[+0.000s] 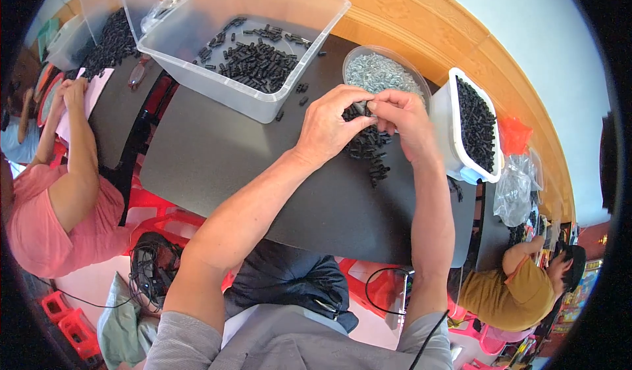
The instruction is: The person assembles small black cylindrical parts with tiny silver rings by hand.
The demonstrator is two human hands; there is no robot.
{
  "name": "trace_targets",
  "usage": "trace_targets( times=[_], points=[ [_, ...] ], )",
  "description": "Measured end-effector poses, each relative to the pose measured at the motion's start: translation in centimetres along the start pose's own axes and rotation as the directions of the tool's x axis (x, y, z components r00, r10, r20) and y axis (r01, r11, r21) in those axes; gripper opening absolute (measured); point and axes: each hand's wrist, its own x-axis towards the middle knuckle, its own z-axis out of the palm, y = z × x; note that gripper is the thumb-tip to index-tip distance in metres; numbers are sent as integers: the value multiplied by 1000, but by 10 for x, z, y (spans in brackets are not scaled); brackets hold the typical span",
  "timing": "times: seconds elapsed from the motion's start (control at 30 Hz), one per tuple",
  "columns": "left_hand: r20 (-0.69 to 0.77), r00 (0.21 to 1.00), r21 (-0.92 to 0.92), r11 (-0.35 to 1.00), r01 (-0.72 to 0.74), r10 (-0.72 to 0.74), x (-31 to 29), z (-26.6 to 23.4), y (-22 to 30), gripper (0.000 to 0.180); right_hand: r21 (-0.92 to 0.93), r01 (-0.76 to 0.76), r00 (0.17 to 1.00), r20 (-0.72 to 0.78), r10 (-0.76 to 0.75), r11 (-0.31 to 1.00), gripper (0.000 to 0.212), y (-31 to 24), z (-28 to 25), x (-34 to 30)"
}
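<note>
Both hands meet over the far middle of the dark table (210,153). My left hand (329,121) is closed, thumb and forefinger pinching a small black piece (359,108) with a pale bit showing at it. My right hand (405,116) is closed too, its thumb and fingertips pressed together against that piece; what they grip is hidden. Below the fingers lies a heap of small black cylindrical parts (370,149). Just beyond my hands stands a round clear bowl (421,80) of small shiny, see-through pieces (382,72).
A large clear tub (217,93) with many black parts stands far left. On the right is a white bin (454,133) full of black pieces, beside a clear plastic bag (513,189). People in a pink top (62,205) and a mustard top (510,294) sit either side.
</note>
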Motion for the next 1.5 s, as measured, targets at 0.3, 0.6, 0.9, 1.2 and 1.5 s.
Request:
trace_targets(
  times=[0.3,0.6,0.9,1.2,1.5],
  points=[
    [-31,995,98,991,-86,90,0,1,-4,40,60,29,994,-104,-22,998,8,2,11,1],
    [66,993,96,990,-105,99,-2,-4,-6,40,1,-32,999,-22,32,999,12,3,-2,2],
    [65,995,84,993,-86,80,-3,-4,0,34,5,-23,997,71,23,1000,18,7,-8,4],
    [11,988,123,981,-152,151,-1,-2,-1,30,-9,-2,996,89,3,1000,19,-1,-9,0],
    [-10,987,144,977,-159,162,-3,-4,-7,32,-16,33,998,52,-32,999,14,4,4,3]
  ],
)
